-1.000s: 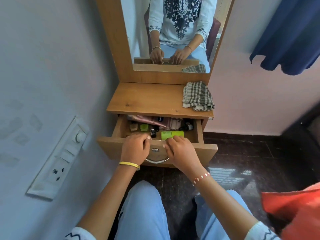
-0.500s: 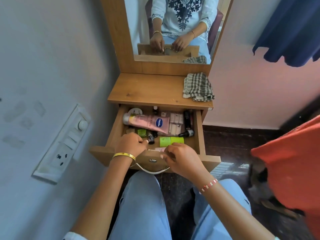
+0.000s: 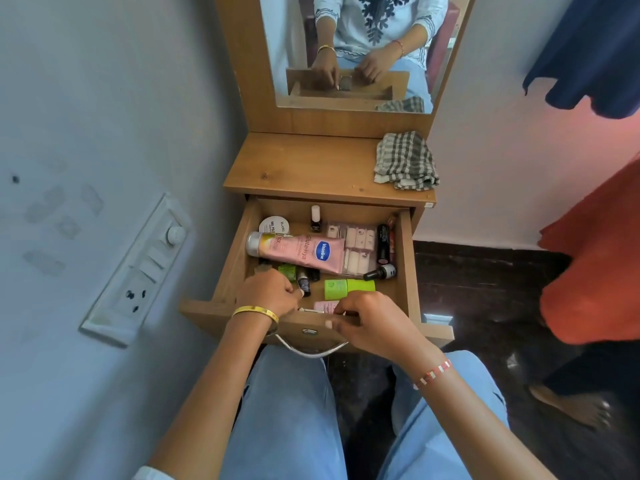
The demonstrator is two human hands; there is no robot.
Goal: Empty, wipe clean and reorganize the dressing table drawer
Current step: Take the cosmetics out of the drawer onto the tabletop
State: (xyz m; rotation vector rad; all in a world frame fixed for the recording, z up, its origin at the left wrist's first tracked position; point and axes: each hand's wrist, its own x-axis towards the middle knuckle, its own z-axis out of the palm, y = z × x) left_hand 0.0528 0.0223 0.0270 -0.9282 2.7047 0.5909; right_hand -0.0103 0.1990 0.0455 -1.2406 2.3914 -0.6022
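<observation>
The wooden drawer [image 3: 408,271] of the dressing table stands pulled far out over my knees. My left hand [image 3: 266,294] and my right hand [image 3: 372,322] both grip its front panel, either side of the metal handle [image 3: 311,351]. Inside lie a pink Vaseline tube [image 3: 301,252], a white round jar [image 3: 275,225], a small nail polish bottle [image 3: 315,218], a clear pack of pale sachets [image 3: 356,247], a black lipstick [image 3: 382,244], a dark dropper bottle [image 3: 381,273], green tubes [image 3: 348,288] and small dark bottles [image 3: 304,282]. A checked cloth [image 3: 405,161] lies folded on the tabletop.
A mirror [image 3: 353,46] rises behind the tabletop [image 3: 298,164]. The wall with a switch panel [image 3: 138,271] is close on the left. A person in orange clothing [image 3: 595,265] stands at the right on the dark floor. Blue fabric [image 3: 588,53] hangs top right.
The drawer has slid out toward me, from partly open to nearly fully open, showing its back contents. Both hands stayed on its front. The person in orange came further into view.
</observation>
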